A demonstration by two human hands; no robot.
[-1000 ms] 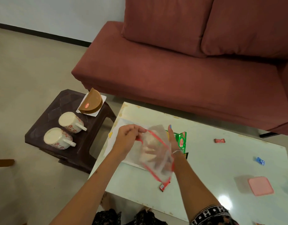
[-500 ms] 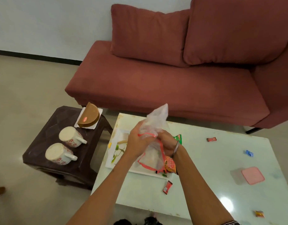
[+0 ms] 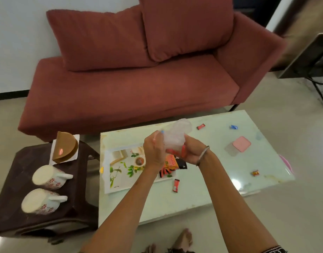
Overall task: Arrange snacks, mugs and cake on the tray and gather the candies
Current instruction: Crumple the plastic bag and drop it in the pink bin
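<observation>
Both my hands hold a crumpled clear plastic bag with a red strip above the table. My left hand grips its left side and my right hand squeezes its lower part. Under them a white floral tray lies on the pale table, with orange and black snack packets on its right end. Wrapped candies are scattered: red, red, blue, orange. Two flowered mugs and a half cake on a white plate rest on the dark stool.
A pink lid on a clear box sits at the table's right side. A red sofa stands behind the table. A pink object peeks past the right table edge. My feet are on the floor below the near edge.
The bag has been bunched further and lifted to the right between both hands. The view swung right, so more of the tray and the packets under the hands shows.
</observation>
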